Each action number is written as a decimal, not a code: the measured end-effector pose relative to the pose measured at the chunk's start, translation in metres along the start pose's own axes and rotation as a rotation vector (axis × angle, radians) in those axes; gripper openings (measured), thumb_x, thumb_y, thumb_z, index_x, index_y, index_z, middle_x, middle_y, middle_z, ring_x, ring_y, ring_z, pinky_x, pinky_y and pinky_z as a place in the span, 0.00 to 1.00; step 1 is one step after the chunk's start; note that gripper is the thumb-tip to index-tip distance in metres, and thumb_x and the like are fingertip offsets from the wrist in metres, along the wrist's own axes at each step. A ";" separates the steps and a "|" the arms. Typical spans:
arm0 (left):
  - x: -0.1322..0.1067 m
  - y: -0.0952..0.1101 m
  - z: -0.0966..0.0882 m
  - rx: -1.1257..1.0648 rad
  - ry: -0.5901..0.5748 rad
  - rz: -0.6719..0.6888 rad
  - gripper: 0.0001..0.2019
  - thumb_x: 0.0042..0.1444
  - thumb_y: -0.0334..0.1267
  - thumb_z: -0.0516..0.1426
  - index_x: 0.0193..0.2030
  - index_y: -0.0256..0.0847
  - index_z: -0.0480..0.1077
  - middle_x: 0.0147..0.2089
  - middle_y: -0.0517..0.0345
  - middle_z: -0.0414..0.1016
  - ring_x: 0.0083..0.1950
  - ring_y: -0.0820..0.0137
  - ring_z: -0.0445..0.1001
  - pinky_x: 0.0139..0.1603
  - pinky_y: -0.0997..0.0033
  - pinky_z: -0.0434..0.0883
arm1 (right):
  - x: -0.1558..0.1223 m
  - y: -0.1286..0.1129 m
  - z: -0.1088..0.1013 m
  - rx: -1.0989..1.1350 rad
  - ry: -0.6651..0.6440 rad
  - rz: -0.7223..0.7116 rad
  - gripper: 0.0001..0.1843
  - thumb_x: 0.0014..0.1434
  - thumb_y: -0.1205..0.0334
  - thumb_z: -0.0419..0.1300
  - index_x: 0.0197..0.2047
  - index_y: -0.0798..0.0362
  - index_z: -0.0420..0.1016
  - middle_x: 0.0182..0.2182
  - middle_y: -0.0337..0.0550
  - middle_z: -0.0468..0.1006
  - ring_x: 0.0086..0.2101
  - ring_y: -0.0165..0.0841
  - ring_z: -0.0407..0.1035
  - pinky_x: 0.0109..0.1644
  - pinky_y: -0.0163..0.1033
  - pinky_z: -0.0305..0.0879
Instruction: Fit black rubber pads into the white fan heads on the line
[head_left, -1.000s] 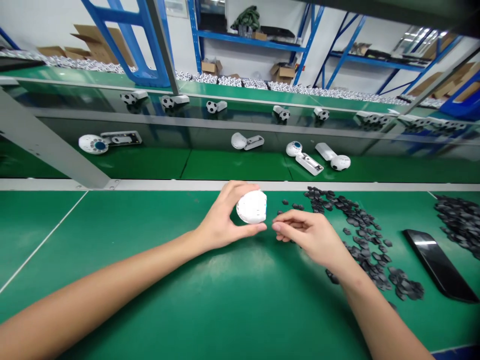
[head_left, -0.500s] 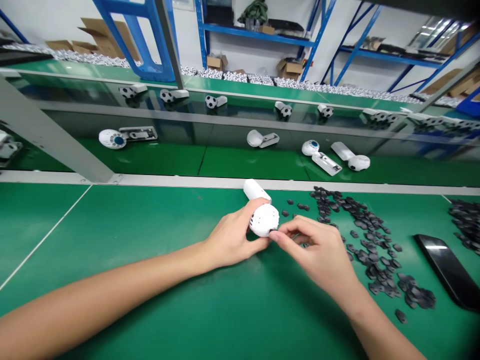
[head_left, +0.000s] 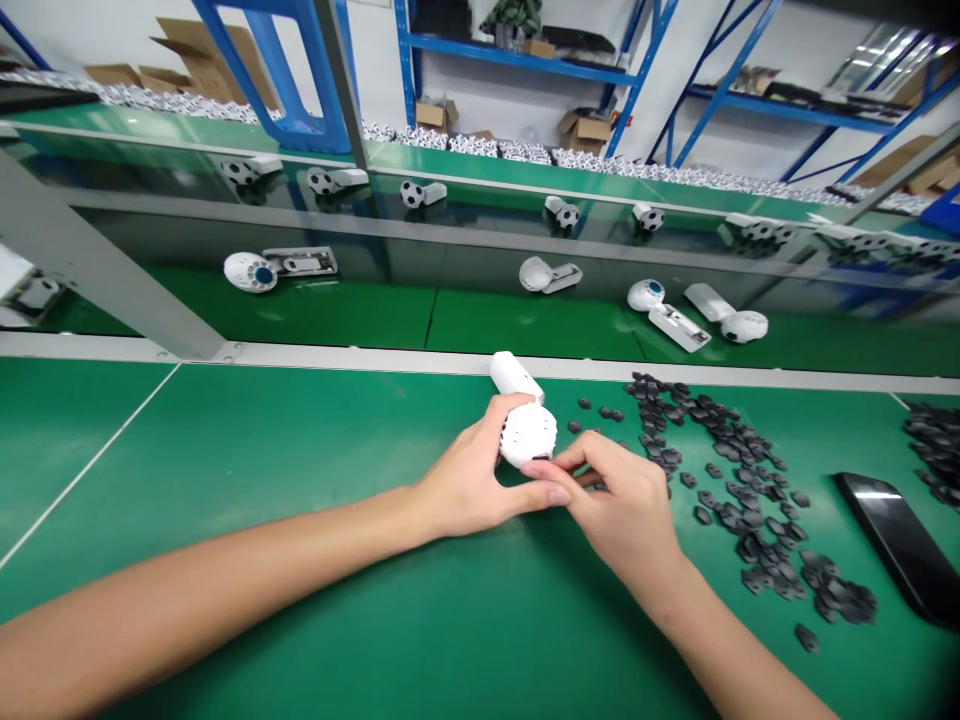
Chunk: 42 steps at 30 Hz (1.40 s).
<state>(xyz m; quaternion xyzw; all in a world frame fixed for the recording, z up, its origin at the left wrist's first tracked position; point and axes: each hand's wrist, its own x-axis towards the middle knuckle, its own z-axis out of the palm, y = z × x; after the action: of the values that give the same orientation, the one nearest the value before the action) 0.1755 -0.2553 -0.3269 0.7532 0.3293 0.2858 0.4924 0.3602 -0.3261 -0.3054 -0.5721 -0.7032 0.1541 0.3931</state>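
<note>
My left hand [head_left: 472, 478] is wrapped round the side of a white ball-shaped plastic housing [head_left: 529, 432], which has small holes in its face. A white rectangular arm [head_left: 514, 376] joined to it points away to the upper left. At the housing's lower edge sits a small black piece [head_left: 541, 458]. My right hand [head_left: 626, 505] pinches and presses this piece with thumb and forefinger, largely covering it. The tip of my left thumb lies against the right fingers. To the right, loose black plastic pieces [head_left: 739, 440] are scattered over the green table.
A black phone [head_left: 896, 545] lies at the right, near another heap of black pieces [head_left: 934, 440]. Beyond the white table edge, several white housings [head_left: 679, 326] rest on a green conveyor belt [head_left: 360, 315]. A grey metal post [head_left: 142, 265] stands at left.
My right fingers have shifted slightly left and press the black piece at the housing's edge. My left thumb has stretched rightward beneath them. The housings on the belt have moved right.
</note>
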 end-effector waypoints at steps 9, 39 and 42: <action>-0.001 0.001 -0.005 0.055 -0.030 0.016 0.41 0.54 0.61 0.68 0.67 0.50 0.57 0.51 0.54 0.75 0.48 0.58 0.75 0.42 0.64 0.70 | -0.001 0.006 0.006 -0.107 -0.072 -0.078 0.17 0.72 0.56 0.61 0.31 0.50 0.66 0.32 0.42 0.75 0.32 0.33 0.69 0.36 0.39 0.63; 0.003 -0.006 -0.024 -0.195 0.028 0.093 0.28 0.64 0.51 0.62 0.66 0.46 0.62 0.52 0.52 0.73 0.44 0.66 0.72 0.43 0.68 0.71 | 0.035 0.083 -0.035 -0.238 -0.231 0.042 0.15 0.74 0.53 0.55 0.46 0.48 0.82 0.47 0.47 0.78 0.47 0.41 0.75 0.56 0.48 0.71; 0.003 -0.013 -0.017 -0.145 0.022 0.086 0.28 0.64 0.46 0.63 0.67 0.47 0.59 0.51 0.53 0.72 0.42 0.67 0.72 0.41 0.69 0.70 | 0.033 0.071 -0.031 -0.082 -0.173 0.171 0.16 0.74 0.50 0.53 0.43 0.50 0.76 0.37 0.44 0.79 0.37 0.37 0.75 0.45 0.43 0.74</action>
<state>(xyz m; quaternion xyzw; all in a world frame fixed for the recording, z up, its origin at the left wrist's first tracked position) 0.1620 -0.2399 -0.3326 0.7259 0.2806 0.3381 0.5291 0.4298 -0.2815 -0.3204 -0.6300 -0.6889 0.2068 0.2928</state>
